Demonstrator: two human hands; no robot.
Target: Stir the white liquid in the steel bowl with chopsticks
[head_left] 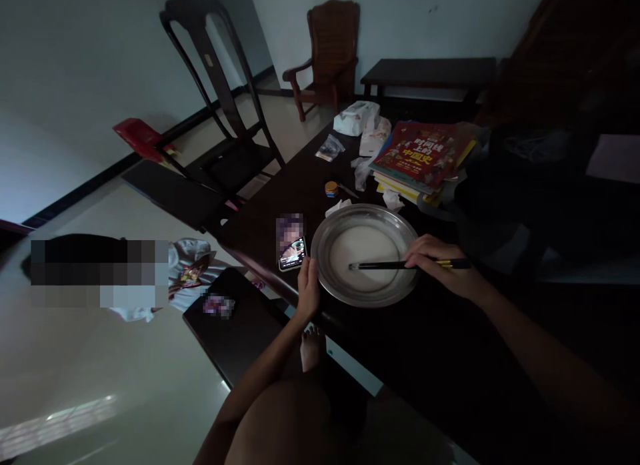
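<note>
A wide, shallow metal basin (325, 285) stands near the edge of the dark table, with a white, smooth-looking mass (365, 241) spread over its bottom. Whether that is powder or batter I cannot tell. My left hand (309, 288) grips the basin's left rim, fingers together. In my right hand (443, 265), above the right rim, is a pair of black chopsticks (383, 265) with gold bands. Their pale-coated tips reach into the white mass. Just left of the basin lies a phone (293, 251) with its screen lit, close to my left fingertips.
Behind the basin are crumpled tissue (393, 199), a small round jar (331, 188), plastic bags (375, 135) and a stack of books (423, 158). A dark chair (220, 118) stands beyond the table. To the left, a person in light clothes (193, 265) is by a low bench (235, 331).
</note>
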